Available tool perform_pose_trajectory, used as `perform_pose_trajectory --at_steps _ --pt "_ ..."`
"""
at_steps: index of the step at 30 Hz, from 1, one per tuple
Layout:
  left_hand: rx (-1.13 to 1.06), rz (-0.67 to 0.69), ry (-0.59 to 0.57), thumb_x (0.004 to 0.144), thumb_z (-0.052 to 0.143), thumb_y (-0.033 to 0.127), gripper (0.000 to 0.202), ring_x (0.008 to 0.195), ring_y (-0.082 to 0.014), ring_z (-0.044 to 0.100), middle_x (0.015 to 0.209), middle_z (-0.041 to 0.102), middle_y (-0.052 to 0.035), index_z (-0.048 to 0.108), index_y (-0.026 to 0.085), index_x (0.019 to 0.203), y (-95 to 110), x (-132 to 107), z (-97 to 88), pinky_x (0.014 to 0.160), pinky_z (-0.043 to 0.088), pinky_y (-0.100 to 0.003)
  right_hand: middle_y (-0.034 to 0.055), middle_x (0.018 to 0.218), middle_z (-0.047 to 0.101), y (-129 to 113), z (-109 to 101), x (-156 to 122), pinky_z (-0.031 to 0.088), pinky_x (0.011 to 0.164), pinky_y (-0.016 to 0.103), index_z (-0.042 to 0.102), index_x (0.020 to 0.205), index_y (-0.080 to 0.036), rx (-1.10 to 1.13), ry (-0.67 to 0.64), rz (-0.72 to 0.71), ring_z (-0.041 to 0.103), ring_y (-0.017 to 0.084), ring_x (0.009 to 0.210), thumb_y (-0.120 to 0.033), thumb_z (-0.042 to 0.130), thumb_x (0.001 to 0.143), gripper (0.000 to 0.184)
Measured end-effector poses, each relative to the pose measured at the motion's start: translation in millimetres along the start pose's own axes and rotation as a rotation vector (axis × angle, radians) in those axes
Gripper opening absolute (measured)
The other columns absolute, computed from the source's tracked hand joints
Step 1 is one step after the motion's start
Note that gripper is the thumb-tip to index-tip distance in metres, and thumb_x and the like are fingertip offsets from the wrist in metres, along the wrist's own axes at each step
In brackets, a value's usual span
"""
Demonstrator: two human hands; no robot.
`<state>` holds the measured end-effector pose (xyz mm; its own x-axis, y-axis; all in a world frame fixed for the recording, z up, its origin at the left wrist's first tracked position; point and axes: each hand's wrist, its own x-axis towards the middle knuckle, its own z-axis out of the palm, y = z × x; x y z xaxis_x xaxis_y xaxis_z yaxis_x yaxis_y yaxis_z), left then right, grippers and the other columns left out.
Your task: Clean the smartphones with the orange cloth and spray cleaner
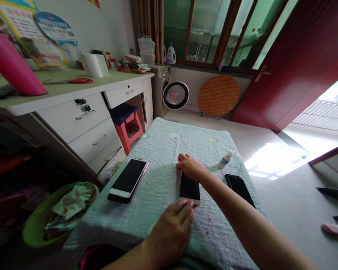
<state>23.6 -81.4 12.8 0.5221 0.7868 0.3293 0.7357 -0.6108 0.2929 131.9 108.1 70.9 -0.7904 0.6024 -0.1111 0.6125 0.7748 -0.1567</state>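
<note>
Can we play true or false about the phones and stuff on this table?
1. Three phones lie on the cloth-covered table. True: a left phone, a middle phone and a black phone.
2. Only one hand touches the middle phone. False: the left hand is at its near end and the right hand is at its far end.
3. The spray bottle is on the floor. False: it is on the cloth, beyond the black phone.
4. The stool under the desk is green. False: it is red, with something dark blue on top.
5. All the phone screens are dark. True.
</note>
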Motion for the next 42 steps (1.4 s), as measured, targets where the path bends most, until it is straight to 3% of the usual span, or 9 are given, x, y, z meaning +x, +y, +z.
perform_pose_trajectory --at_steps 8,14,24,29,35,38,42 --pt "0.025 0.0 0.026 0.092 0.048 0.016 0.034 0.13 -0.0274 0.047 0.135 0.058 -0.0114 0.058 0.009 0.123 1 2 -0.8 0.109 0.042 -0.04 0.0104 0.109 0.053 -8 5 -5 0.041 0.072 0.027 0.07 0.083 -0.018 -0.029 0.018 0.035 0.046 0.021 0.095 -0.015 0.047 0.093 0.025" --pt "0.041 -0.001 0.004 0.091 0.05 0.018 0.039 0.131 -0.0281 0.046 0.14 0.054 -0.0119 0.055 0.01 0.129 1 -1 0.5 0.11 0.04 -0.041 0.0105 0.102 0.054 -26 11 -32 0.041 0.08 0.029 0.069 0.081 -0.015 0.001 0.027 -0.144 0.045 0.019 0.092 -0.012 0.048 0.093 0.024" --pt "-0.014 -0.035 -0.047 0.087 0.053 0.017 0.05 0.131 -0.031 0.044 0.134 0.056 -0.0142 0.048 0.01 0.136 0 3 1.8 0.114 0.035 -0.045 0.0054 0.101 0.053 -42 13 -57 0.041 0.075 0.024 0.068 0.075 -0.018 0.137 -0.083 -0.309 0.044 0.017 0.087 -0.014 0.06 0.086 0.015" --pt "0.017 -0.009 -0.034 0.09 0.05 0.017 0.044 0.133 -0.029 0.043 0.141 0.052 -0.013 0.05 0.01 0.134 0 1 -0.3 0.112 0.038 -0.043 0.0062 0.106 0.053 -27 17 -43 0.04 0.079 0.026 0.07 0.076 -0.019 0.11 -0.03 -0.256 0.044 0.018 0.09 -0.017 0.06 0.088 0.015" --pt "0.02 -0.004 -0.039 0.092 0.048 0.017 0.035 0.132 -0.028 0.044 0.139 0.055 -0.0106 0.055 0.012 0.126 2 3 -6.4 0.118 0.026 -0.05 0.0072 0.109 0.053 2 10 -11 0.04 0.078 0.027 0.072 0.086 -0.021 0.057 0.008 -0.066 0.046 0.019 0.094 -0.015 0.053 0.09 0.021" --pt "0.0 -0.013 -0.034 0.092 0.048 0.016 0.034 0.132 -0.0271 0.044 0.138 0.056 -0.0104 0.056 0.012 0.124 3 5 -6.9 0.118 0.027 -0.048 0.0074 0.112 0.051 12 6 1 0.041 0.078 0.027 0.072 0.089 -0.022 0.039 0.003 0.034 0.046 0.019 0.097 -0.014 0.05 0.091 0.024" --pt "-0.024 -0.02 -0.034 0.09 0.05 0.016 0.039 0.133 -0.0273 0.044 0.139 0.055 -0.011 0.054 0.012 0.128 2 4 -5.8 0.117 0.031 -0.047 0.0073 0.112 0.051 13 7 3 0.041 0.077 0.026 0.071 0.089 -0.022 0.046 0.015 0.043 0.046 0.019 0.098 -0.012 0.049 0.09 0.025"
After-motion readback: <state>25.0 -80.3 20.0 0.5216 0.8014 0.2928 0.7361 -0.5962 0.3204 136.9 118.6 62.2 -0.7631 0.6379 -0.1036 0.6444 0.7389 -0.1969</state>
